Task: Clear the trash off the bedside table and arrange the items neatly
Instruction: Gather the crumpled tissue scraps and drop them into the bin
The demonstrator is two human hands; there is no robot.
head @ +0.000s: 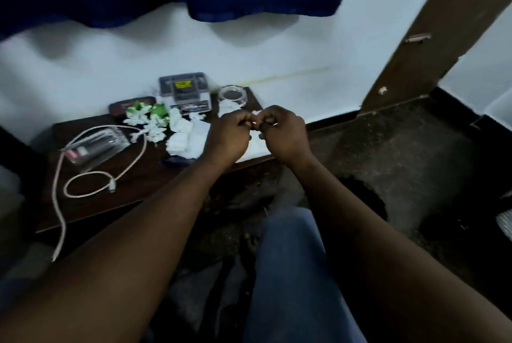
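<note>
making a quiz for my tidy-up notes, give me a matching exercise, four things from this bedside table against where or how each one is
Things:
1 cable
2 glass dish
3 grey box
4 paper scrap

Place or state:
A pinched between left hand and right hand
B back right corner of the table
C looped, trailing over the front edge
D yellow label on top

Pairs: 1-C, 2-B, 3-D, 4-A

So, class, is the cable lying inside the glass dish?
No, the cable lies looped on the table's left part, apart from the dish at the back.
</note>
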